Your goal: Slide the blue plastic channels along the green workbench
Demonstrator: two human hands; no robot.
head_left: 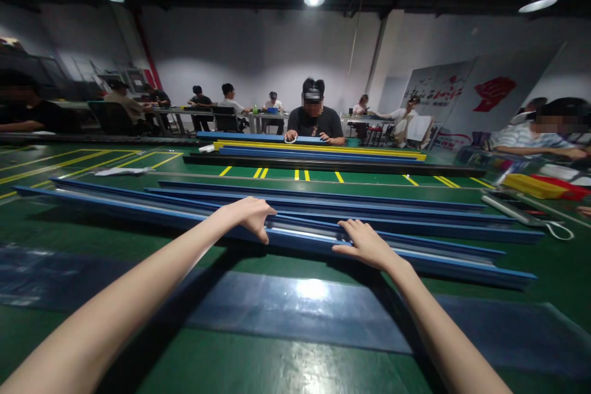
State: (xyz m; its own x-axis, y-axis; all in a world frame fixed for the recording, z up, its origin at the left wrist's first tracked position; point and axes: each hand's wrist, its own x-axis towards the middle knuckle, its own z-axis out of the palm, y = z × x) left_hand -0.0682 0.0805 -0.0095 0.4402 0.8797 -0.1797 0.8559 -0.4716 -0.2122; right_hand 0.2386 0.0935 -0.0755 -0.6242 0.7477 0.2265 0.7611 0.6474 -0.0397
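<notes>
A long blue U-shaped channel (302, 245) stretches across the table at a slight slant, its hollow side up and a pale strip along the inside. Near its middle, my left hand (252, 214) is closed on it, the thumb at the near wall and the fingers over the far wall. Some way to the right, my right hand (364, 242) grips the same channel, thumb along the near edge and fingers reaching across the top. Just behind lies a second blue channel (443, 226). Closer to me, a clear plastic sheet (295, 314) lies flat, reflecting the lamp.
Beyond are a black bar (332, 165) and a yellow bar (369, 152) on the green tabletop (258, 369). A co-worker (316, 117) sits opposite, hands on another blue strip. At right are a grey device (510, 208) with a white loop and a yellow tray (533, 186).
</notes>
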